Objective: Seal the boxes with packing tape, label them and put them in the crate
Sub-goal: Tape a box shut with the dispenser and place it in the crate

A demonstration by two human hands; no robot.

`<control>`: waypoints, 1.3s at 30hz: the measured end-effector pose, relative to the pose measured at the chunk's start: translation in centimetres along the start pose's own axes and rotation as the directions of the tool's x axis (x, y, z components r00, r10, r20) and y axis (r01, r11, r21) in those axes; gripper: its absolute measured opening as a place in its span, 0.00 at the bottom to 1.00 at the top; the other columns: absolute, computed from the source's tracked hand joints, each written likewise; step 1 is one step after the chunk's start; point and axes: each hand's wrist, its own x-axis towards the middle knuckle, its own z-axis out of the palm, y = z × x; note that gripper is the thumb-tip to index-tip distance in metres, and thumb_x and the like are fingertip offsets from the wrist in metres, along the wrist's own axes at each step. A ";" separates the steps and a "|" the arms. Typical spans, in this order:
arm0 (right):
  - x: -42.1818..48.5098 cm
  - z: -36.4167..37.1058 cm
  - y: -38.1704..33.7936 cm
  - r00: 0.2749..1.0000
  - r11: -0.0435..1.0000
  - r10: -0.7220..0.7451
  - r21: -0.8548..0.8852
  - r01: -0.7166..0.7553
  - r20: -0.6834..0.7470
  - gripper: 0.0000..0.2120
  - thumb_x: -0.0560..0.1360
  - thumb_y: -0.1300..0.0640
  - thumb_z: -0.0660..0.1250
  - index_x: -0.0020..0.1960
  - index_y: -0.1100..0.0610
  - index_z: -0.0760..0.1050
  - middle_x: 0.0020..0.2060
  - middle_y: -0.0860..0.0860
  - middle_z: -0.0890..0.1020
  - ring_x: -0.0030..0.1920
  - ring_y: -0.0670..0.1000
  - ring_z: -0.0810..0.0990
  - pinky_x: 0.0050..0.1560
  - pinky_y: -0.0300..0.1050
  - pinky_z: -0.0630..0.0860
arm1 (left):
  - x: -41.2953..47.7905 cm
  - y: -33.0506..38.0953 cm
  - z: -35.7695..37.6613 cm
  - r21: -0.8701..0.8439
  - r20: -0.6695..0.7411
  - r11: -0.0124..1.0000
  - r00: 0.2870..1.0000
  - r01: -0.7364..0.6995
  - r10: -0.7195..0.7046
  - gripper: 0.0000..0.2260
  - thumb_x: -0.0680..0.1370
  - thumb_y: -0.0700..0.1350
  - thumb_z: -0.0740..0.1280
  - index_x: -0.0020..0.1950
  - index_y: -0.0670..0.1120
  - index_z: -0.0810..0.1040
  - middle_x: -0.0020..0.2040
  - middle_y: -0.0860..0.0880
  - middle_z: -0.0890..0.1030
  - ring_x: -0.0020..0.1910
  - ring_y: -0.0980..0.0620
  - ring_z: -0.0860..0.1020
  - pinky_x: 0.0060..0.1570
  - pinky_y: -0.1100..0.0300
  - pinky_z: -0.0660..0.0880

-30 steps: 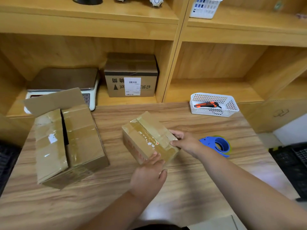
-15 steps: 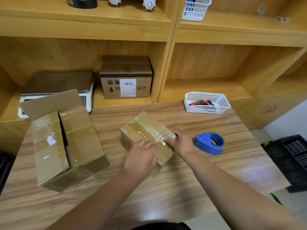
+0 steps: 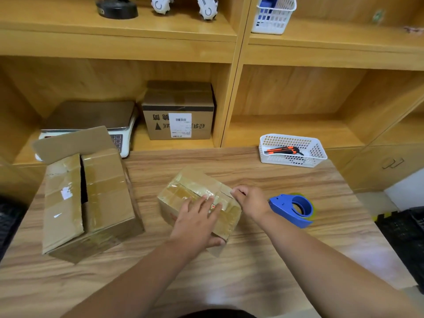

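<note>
From the head camera, the small cardboard box (image 3: 195, 193) lies askew in the middle of the wooden table (image 3: 252, 267), its top glossy with brown packing tape. The left hand (image 3: 197, 223) lies flat on the taped top, fingers straight and spread, and the thumb wraps the box's near corner. The right hand (image 3: 251, 200) has its fingers curled against the box's right end and holds it there.

Just right of that hand, a blue tape dispenser (image 3: 293, 210) rests on the table toward the right edge. At the far right corner sits a white plastic basket (image 3: 319, 152) holding an orange and black utility knife (image 3: 283, 150).

Near the left edge is a larger cardboard box (image 3: 103, 193), taped in strips, its top flaps parted and one flap standing up at the back.

In the shelf bay behind the table's far edge are a weighing scale (image 3: 91, 118) and a labelled carton (image 3: 179, 111). A black crate (image 3: 410, 237) shows on the floor beyond the right edge.
</note>
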 end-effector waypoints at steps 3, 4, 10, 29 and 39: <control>0.7 -1.1 0.5 0.992 0.970 0.107 0.215 -0.118 0.064 0.16 0.79 0.54 0.62 0.33 0.54 0.74 0.26 0.41 0.74 0.29 0.40 0.71 0.32 0.32 0.67 | 0.8 2.6 -0.4 0.009 -0.024 0.996 0.996 0.086 -0.086 0.42 0.71 0.70 0.57 0.75 0.46 0.51 0.74 0.42 0.57 0.71 0.42 0.58 0.65 0.46 0.56; 1.0 -1.6 0.8 0.988 0.953 0.135 0.265 -0.150 0.073 0.16 0.79 0.53 0.62 0.34 0.58 0.74 0.28 0.44 0.74 0.30 0.43 0.70 0.31 0.33 0.66 | 1.1 3.5 -0.6 0.013 -0.019 0.993 0.993 0.117 -0.117 0.42 0.71 0.71 0.57 0.75 0.45 0.52 0.73 0.42 0.59 0.69 0.42 0.60 0.64 0.47 0.58; 2.4 -5.6 6.0 0.995 0.991 0.085 0.105 -0.079 -0.052 0.11 0.79 0.55 0.62 0.44 0.58 0.80 0.39 0.54 0.81 0.43 0.51 0.76 0.43 0.46 0.70 | 3.3 6.8 -0.2 -0.006 0.004 0.957 0.957 0.290 -0.289 0.44 0.65 0.74 0.58 0.68 0.43 0.71 0.59 0.41 0.76 0.58 0.42 0.73 0.60 0.48 0.62; 0.3 -10.3 15.2 0.992 0.678 0.123 -0.727 -0.111 -0.037 0.17 0.78 0.54 0.59 0.66 0.55 0.66 0.56 0.51 0.80 0.59 0.54 0.75 0.59 0.41 0.67 | 4.7 8.3 0.2 -0.158 0.044 0.970 0.983 0.185 -0.180 0.36 0.71 0.64 0.52 0.67 0.39 0.72 0.67 0.43 0.74 0.67 0.47 0.72 0.69 0.51 0.51; 1.0 -9.7 10.2 0.989 0.841 -0.065 -0.540 -0.016 -0.130 0.24 0.78 0.50 0.61 0.71 0.56 0.64 0.56 0.53 0.81 0.68 0.57 0.68 0.68 0.43 0.58 | 3.9 7.1 0.6 -0.117 -0.028 0.979 0.985 0.165 -0.170 0.35 0.70 0.65 0.52 0.69 0.43 0.63 0.67 0.44 0.73 0.69 0.47 0.65 0.68 0.49 0.51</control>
